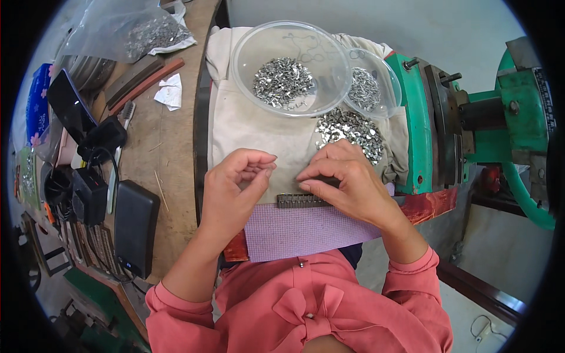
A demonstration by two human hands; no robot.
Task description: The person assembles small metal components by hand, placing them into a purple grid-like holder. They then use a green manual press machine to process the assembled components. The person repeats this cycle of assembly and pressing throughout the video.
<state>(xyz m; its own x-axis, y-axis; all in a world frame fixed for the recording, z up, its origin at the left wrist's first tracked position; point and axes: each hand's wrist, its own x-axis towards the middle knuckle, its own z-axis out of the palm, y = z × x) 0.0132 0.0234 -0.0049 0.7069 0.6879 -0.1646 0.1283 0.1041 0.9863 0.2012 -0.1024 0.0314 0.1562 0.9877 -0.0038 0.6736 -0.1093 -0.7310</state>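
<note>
My left hand hovers over the beige cloth with its fingers curled and the thumb tip close to the index finger. Whatever it pinches, if anything, is too small to make out. To its right, my right hand has thumb and index fingertips brought together just above a dark notched metal strip; what lies between them cannot be seen. That strip rests along the far edge of a purple checked cloth, its right end hidden beneath my right hand. Beyond this hand spreads a loose pile of small shiny metal pieces.
A large clear plastic bowl and a smaller clear bowl hold small metal parts at the back. On the right stands a green machine. A wooden table at left carries a black power bank, a phone and a toothbrush.
</note>
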